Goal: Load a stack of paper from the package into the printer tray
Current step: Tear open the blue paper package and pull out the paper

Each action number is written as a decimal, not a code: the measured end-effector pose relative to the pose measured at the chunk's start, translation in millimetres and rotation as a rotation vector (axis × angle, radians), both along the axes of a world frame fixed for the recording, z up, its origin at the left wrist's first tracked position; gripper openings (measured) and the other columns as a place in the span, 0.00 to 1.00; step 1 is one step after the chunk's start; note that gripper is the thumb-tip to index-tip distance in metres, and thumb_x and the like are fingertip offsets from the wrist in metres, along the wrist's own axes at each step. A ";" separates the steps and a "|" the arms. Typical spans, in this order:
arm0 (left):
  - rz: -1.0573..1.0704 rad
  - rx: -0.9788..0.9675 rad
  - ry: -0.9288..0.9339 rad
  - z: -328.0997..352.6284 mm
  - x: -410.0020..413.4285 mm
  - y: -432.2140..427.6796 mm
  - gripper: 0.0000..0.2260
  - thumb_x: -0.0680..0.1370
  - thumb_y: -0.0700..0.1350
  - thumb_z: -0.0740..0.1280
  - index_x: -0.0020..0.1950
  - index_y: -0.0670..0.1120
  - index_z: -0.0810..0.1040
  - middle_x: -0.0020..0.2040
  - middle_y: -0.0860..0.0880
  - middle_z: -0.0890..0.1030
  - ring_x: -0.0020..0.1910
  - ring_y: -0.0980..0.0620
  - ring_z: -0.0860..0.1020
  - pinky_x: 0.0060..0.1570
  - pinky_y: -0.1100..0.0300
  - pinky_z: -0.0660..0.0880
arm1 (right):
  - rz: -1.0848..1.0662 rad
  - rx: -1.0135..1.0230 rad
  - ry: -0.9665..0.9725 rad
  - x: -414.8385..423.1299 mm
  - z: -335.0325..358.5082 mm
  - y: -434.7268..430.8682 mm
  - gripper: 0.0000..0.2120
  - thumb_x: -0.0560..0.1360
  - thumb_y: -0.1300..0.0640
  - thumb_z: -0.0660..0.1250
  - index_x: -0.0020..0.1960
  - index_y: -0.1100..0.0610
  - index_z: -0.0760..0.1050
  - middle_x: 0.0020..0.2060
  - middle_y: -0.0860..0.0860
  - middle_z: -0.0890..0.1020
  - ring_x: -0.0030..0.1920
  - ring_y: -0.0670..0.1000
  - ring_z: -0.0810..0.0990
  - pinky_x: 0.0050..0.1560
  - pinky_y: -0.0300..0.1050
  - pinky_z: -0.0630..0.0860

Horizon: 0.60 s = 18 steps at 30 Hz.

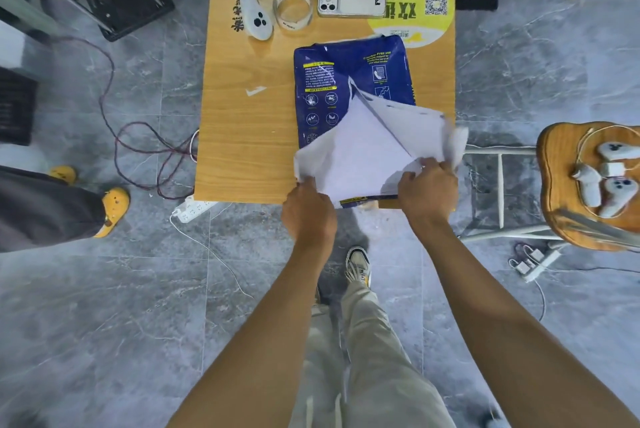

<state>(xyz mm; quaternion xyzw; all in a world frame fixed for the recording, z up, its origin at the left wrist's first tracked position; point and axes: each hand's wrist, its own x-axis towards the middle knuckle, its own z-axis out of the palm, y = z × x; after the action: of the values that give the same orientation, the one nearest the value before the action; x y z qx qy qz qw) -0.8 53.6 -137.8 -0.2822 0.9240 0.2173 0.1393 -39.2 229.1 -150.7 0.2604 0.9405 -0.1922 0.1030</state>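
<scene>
A grey marbled tile floor (pixel 104 306) surrounds one square wood-grain table (pixel 249 137) bearing a round yellow sticker (pixel 412 2). On the table's near right part lies one blue paper package (pixel 332 81), its glossy wrapper torn open with white flaps peeled back over the white paper stack (pixel 360 157). The left hand (pixel 306 213) pinches the near left flap; the right hand (pixel 429 188) grips the right flap. Along the far edge sit one phone (pixel 351 0), one tape roll (pixel 292 8) and one white controller (pixel 254 10).
</scene>
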 end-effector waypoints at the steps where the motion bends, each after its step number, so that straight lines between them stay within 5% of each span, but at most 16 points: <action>1: 0.038 0.020 -0.010 -0.4 -0.9 -2.1 0.12 0.77 0.38 0.62 0.58 0.46 0.78 0.45 0.45 0.84 0.44 0.43 0.83 0.33 0.55 0.72 | -0.003 0.029 -0.044 -2.7 -0.2 0.0 0.17 0.76 0.58 0.62 0.63 0.62 0.77 0.59 0.62 0.78 0.58 0.65 0.79 0.55 0.54 0.77; 4: 0.129 0.110 0.021 -2.5 -0.6 -4.8 0.14 0.76 0.38 0.64 0.63 0.43 0.73 0.46 0.42 0.85 0.45 0.40 0.83 0.35 0.52 0.75 | -0.012 0.044 -0.087 -10.7 2.0 -1.5 0.15 0.76 0.58 0.64 0.60 0.63 0.78 0.56 0.62 0.80 0.55 0.64 0.81 0.52 0.52 0.78; 8: 0.218 0.273 -0.043 -7.5 2.5 -4.1 0.06 0.73 0.41 0.67 0.48 0.44 0.80 0.41 0.47 0.85 0.41 0.44 0.83 0.36 0.54 0.79 | -0.125 -0.052 -0.046 -14.1 -1.2 0.4 0.15 0.72 0.63 0.66 0.57 0.60 0.82 0.51 0.60 0.85 0.54 0.63 0.81 0.48 0.49 0.77; 10: 0.234 0.307 -0.048 -4.6 2.5 -2.7 0.03 0.72 0.41 0.67 0.38 0.46 0.77 0.32 0.50 0.80 0.32 0.48 0.76 0.27 0.61 0.71 | -0.172 -0.086 -0.038 -12.3 -3.0 -0.3 0.11 0.69 0.65 0.65 0.48 0.59 0.83 0.43 0.58 0.85 0.48 0.63 0.82 0.43 0.46 0.73; 13: 0.317 0.365 -0.034 -1.9 1.3 -1.0 0.15 0.69 0.37 0.64 0.26 0.48 0.62 0.21 0.51 0.64 0.22 0.48 0.64 0.22 0.63 0.55 | -0.273 -0.162 -0.004 -8.3 -0.9 1.1 0.09 0.67 0.67 0.65 0.34 0.54 0.76 0.33 0.53 0.77 0.38 0.59 0.78 0.37 0.43 0.71; 16: 0.419 0.422 -0.013 -11.3 0.1 -0.2 0.12 0.67 0.41 0.66 0.26 0.48 0.67 0.23 0.49 0.74 0.28 0.40 0.81 0.24 0.59 0.69 | -0.406 -0.270 0.066 -4.6 2.8 5.6 0.09 0.68 0.64 0.71 0.48 0.55 0.84 0.42 0.51 0.86 0.46 0.55 0.83 0.43 0.44 0.78; 18: 0.458 0.419 0.010 -11.3 -0.7 0.0 0.08 0.69 0.43 0.70 0.31 0.48 0.74 0.31 0.46 0.84 0.35 0.43 0.84 0.30 0.56 0.77 | -0.448 -0.320 0.097 -4.3 4.1 7.7 0.11 0.68 0.61 0.73 0.51 0.55 0.84 0.45 0.50 0.87 0.47 0.52 0.84 0.46 0.43 0.79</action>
<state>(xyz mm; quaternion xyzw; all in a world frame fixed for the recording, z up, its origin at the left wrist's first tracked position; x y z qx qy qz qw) -1.5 53.6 -149.1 -0.4472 0.7721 0.4301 0.1373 -43.5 236.8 -146.6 0.4329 0.8209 -0.3687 0.0529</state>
